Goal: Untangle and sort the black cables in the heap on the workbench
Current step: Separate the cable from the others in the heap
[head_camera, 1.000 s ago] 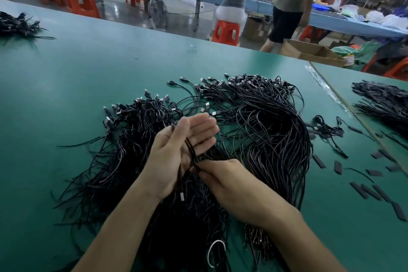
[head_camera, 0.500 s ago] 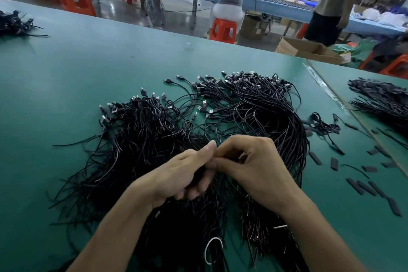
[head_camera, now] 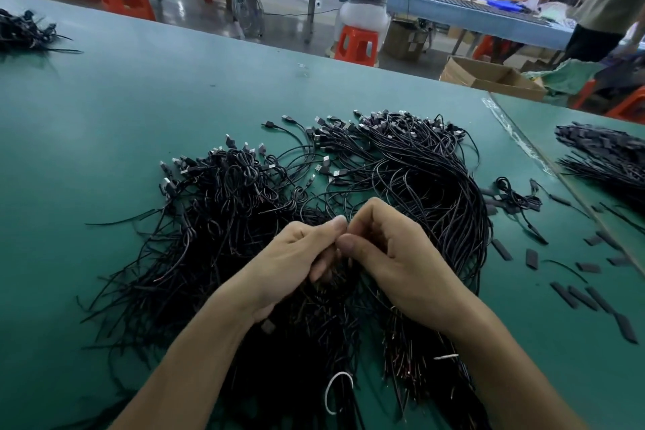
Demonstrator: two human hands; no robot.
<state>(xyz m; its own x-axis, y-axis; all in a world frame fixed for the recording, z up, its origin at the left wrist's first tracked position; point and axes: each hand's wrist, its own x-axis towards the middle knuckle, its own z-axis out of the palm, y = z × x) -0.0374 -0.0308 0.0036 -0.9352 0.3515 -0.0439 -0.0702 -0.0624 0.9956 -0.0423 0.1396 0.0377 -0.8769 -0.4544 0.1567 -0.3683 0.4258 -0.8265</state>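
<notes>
Left hand and right hand curled, thumb tips meeting over black cable heap on green workbench; cannot tell whether they pinch a cable.

2 hands, both bare: left hand, right hand. Left forearm and right forearm uncovered from wrist to lower edge of view. Thumbnails cut short, plain. Wrists slim.
</notes>
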